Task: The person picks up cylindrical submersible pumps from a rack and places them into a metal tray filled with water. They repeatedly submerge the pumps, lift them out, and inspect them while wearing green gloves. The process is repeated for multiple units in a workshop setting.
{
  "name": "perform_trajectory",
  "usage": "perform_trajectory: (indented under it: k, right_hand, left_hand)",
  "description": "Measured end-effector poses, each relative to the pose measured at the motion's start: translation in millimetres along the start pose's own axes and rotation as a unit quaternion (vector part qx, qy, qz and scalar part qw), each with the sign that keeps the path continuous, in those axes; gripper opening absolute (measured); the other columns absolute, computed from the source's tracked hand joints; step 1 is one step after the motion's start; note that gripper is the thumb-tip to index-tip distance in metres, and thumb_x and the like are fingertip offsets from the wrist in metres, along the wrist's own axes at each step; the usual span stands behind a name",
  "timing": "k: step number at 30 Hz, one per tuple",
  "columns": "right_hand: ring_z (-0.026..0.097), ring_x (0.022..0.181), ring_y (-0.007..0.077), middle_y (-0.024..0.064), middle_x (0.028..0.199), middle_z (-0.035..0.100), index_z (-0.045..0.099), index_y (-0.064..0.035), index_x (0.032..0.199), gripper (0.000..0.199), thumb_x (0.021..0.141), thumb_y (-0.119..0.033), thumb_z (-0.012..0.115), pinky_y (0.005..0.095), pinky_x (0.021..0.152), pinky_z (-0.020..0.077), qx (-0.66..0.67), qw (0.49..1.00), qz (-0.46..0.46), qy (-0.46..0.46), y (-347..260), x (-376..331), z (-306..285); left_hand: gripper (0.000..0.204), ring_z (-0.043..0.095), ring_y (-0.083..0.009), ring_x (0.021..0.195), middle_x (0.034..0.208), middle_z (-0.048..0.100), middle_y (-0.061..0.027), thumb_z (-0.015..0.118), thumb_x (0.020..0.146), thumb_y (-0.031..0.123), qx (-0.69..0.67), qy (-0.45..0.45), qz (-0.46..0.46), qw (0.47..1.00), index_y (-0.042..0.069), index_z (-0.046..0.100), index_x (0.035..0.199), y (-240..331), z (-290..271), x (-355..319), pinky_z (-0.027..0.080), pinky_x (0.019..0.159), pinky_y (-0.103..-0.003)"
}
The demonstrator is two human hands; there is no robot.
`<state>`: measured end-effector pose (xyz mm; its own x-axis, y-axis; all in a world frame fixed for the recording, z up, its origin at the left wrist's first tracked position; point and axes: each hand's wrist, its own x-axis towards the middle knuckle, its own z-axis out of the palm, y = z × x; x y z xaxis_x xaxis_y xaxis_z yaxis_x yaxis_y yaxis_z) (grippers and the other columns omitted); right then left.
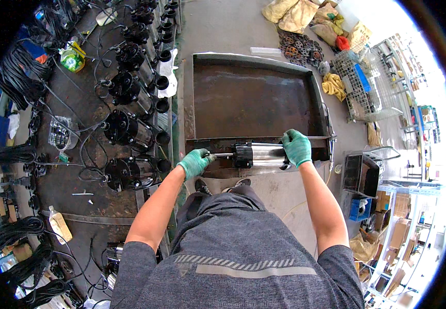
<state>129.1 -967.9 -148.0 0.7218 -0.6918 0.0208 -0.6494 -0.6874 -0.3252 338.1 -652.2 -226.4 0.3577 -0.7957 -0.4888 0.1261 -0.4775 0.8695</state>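
Note:
Level across the near edge of a dark metal tank lies a motor (268,155), with a shiny silver cylinder body, a black left end and a thin metal shaft (224,155) pointing left. My left hand (196,162), in a green glove, is closed around the tip of that shaft. My right hand (298,148), gloved the same way, grips the motor's right end, its fingers partly hidden behind the body. The tank (254,137) is shallow and rectangular, brown with rust inside; a narrow crossbar section sits under the motor.
On my left a dark workbench (78,206) carries a row of silver and black pumps (125,129) with cables, a yellowish bottle (59,225) and a green-labelled bottle (72,57). Sacks (298,16), black wheel-like parts (300,49), a wire cage (364,85) and a dark cart (361,174) stand right.

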Motion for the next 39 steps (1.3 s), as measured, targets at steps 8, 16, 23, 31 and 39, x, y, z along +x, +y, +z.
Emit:
perform_trajectory:
  k: [8, 16, 23, 31, 39]
  right_hand:
    - [0.068, 0.092, 0.0404, 0.0177, 0.096, 0.073, 0.071, -0.008, 0.093, 0.023, 0.095, -0.029, 0.063, 0.0486, 0.081, 0.0542, -0.004, 1.0, -0.007, 0.002, -1, 0, 0]
    - [0.068, 0.092, 0.0403, 0.0172, 0.096, 0.073, 0.072, -0.0088, 0.094, 0.022, 0.095, -0.029, 0.063, 0.0487, 0.081, 0.0545, -0.009, 1.0, -0.006, 0.001, 0, -1, -1]
    - [0.068, 0.093, 0.0412, 0.0177, 0.096, 0.072, 0.072, -0.0086, 0.094, 0.022, 0.094, -0.029, 0.063, 0.0486, 0.081, 0.0545, -0.004, 1.0, -0.002, 0.009, 0, -3, 0]
    - [0.066, 0.087, 0.0453, 0.0225, 0.09, 0.07, 0.065, -0.0031, 0.086, 0.027, 0.095, -0.028, 0.061, 0.054, 0.077, 0.0524, -0.002, 0.998, -0.054, 0.031, 5, -1, 2]
    - [0.068, 0.092, 0.0411, 0.0183, 0.093, 0.072, 0.07, -0.0073, 0.088, 0.024, 0.093, -0.029, 0.062, 0.0516, 0.081, 0.0542, -0.001, 0.999, -0.027, 0.024, 1, -5, -3]
  left_hand:
    - [0.038, 0.052, -0.0102, 0.052, 0.067, 0.057, 0.0001, 0.067, 0.1, 0.046, -0.072, -0.056, -0.174, 0.981, 0.008, 0.064, 0.096, 14, -11, 4, 0.041, 0.046, -0.029]
    - [0.027, 0.063, -0.0127, 0.065, 0.084, 0.066, -0.0027, 0.068, 0.101, 0.026, -0.091, -0.002, -0.052, 0.994, 0.005, 0.064, 0.118, 0, 6, -8, 0.052, 0.056, -0.03]
    - [0.042, 0.065, -0.0184, 0.093, 0.102, 0.068, -0.0091, 0.067, 0.1, 0.019, -0.103, 0.036, 0.053, 0.993, 0.002, 0.057, 0.137, -22, 13, 0, 0.055, 0.084, -0.033]
    - [0.026, 0.068, -0.0475, 0.101, 0.105, 0.073, -0.0211, 0.061, 0.095, 0.033, 0.377, 0.193, 0.072, 0.903, 0.015, 0.067, 0.114, -29, 15, 7, 0.047, 0.096, -0.07]
    - [0.037, 0.068, -0.0144, 0.074, 0.097, 0.073, -0.0038, 0.068, 0.1, 0.044, -0.332, 0.015, -0.126, 0.935, 0.014, 0.07, 0.122, -8, 14, 4, 0.054, 0.062, -0.033]
